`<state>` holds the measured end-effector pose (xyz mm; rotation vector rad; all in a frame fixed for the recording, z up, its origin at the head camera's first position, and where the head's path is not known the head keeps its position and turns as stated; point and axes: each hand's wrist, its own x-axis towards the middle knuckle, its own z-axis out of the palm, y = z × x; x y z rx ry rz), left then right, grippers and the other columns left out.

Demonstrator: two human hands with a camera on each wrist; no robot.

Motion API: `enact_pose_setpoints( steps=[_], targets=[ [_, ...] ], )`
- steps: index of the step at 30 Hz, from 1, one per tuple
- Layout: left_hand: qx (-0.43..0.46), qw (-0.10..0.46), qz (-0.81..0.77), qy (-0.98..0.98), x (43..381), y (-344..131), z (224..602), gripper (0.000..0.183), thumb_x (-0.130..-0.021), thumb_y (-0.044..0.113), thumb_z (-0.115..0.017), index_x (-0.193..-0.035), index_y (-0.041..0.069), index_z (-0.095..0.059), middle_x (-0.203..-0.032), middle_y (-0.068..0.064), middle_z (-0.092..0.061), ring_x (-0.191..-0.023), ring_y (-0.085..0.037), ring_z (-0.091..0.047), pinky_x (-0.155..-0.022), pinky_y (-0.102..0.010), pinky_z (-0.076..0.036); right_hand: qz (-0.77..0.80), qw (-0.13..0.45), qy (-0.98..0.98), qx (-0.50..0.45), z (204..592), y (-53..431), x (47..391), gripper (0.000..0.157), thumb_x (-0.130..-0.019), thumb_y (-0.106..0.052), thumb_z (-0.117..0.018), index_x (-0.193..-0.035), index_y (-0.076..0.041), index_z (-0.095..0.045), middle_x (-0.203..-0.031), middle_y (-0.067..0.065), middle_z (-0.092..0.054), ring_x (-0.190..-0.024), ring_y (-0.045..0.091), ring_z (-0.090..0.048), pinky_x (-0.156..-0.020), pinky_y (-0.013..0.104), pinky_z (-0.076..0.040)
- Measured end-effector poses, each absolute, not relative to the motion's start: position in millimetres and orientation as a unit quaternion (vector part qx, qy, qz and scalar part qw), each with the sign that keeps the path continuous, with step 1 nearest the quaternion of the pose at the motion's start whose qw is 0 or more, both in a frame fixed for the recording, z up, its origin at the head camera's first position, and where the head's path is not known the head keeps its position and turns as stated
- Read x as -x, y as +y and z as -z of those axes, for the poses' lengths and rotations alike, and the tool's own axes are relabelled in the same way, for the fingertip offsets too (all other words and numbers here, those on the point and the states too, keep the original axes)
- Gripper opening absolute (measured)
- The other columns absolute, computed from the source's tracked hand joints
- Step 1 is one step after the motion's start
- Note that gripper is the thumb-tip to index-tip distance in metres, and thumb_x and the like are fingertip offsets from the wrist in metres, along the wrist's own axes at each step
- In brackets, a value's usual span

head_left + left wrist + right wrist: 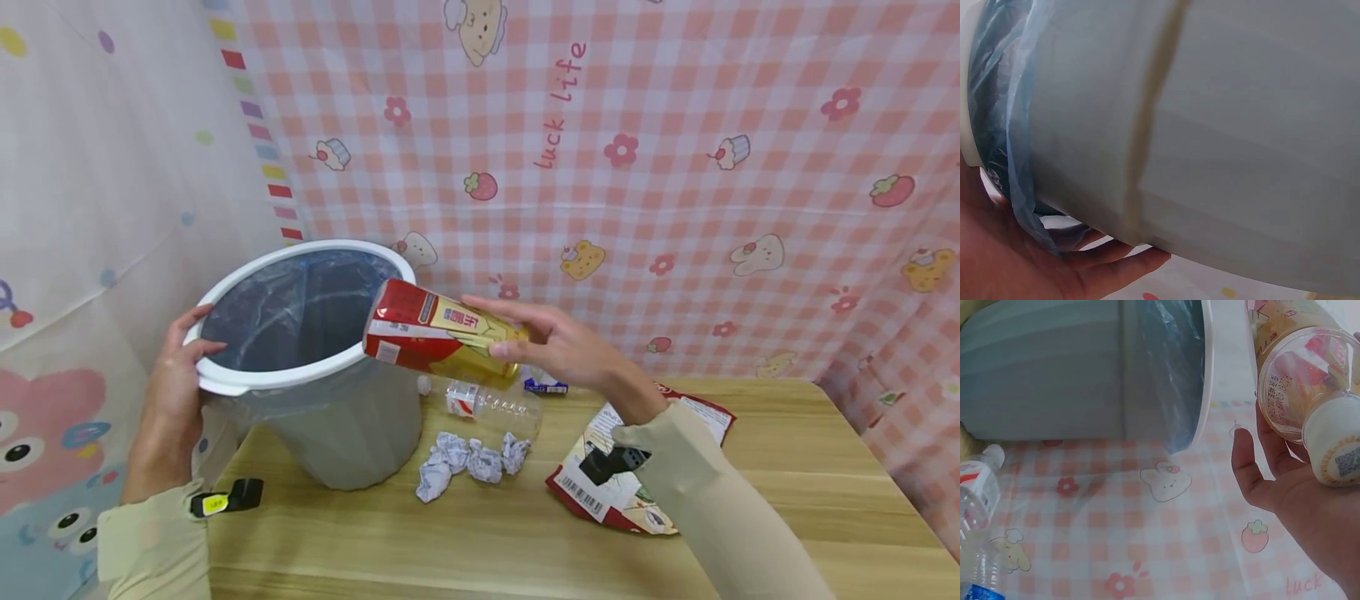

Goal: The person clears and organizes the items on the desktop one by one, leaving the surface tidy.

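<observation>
A grey waste bin (352, 437) with a white rim and a bluish plastic liner (285, 312) leans toward my left. My left hand (168, 400) grips its rim on the left side, thumb over the edge and fingers under it; in the left wrist view, the fingers (1125, 269) lie along the outer wall below the loose liner edge. My right hand (562, 346) holds a plastic bottle (431, 333) with a red and yellow label, its base at the bin's right rim. The right wrist view shows the bottle's white cap (1338, 444) against my palm.
On the wooden table (465, 550), a clear bottle (487, 404) lies beside the bin, with several crumpled paper balls (483, 461) in front. A blue wrapper (545, 383) lies behind. A red and white food bag (592, 475) is partly under my right forearm. Patterned cloth hangs behind.
</observation>
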<state>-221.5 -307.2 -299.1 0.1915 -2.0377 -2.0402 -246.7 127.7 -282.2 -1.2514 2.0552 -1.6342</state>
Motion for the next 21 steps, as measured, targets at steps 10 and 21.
enact_pose_setpoints(
  steps=[10, 21],
  targets=[
    [-0.064, 0.126, 0.691, -0.709, 222.2, -307.9, 301.0, 0.055, -0.102, 0.016, -0.039, -0.154, 0.03, -0.028, -0.154, -0.011, -0.021, -0.083, 0.001, -0.063, -0.057, -0.014, -0.048, 0.56, 0.111, 0.694, 0.439, 265.8, 107.2, 254.7, 0.077, -0.093, -0.051, -0.063, -0.154, -0.014, -0.036, -0.151, 0.01, -0.04, -0.119, 0.029, -0.053, -0.094, 0.043, -0.051],
    [-0.059, 0.132, 0.699, -0.7, 222.9, -307.8, 299.6, 0.054, -0.102, 0.015, -0.04, -0.153, 0.029, -0.031, -0.151, -0.013, -0.023, -0.078, 0.001, -0.064, -0.057, -0.014, -0.048, 0.564, 0.115, 0.683, 0.45, 256.2, 86.9, 256.8, 0.057, -0.099, -0.021, -0.059, -0.152, -0.017, -0.039, -0.14, 0.012, -0.052, -0.113, 0.027, -0.058, -0.093, 0.041, -0.052]
  ],
)
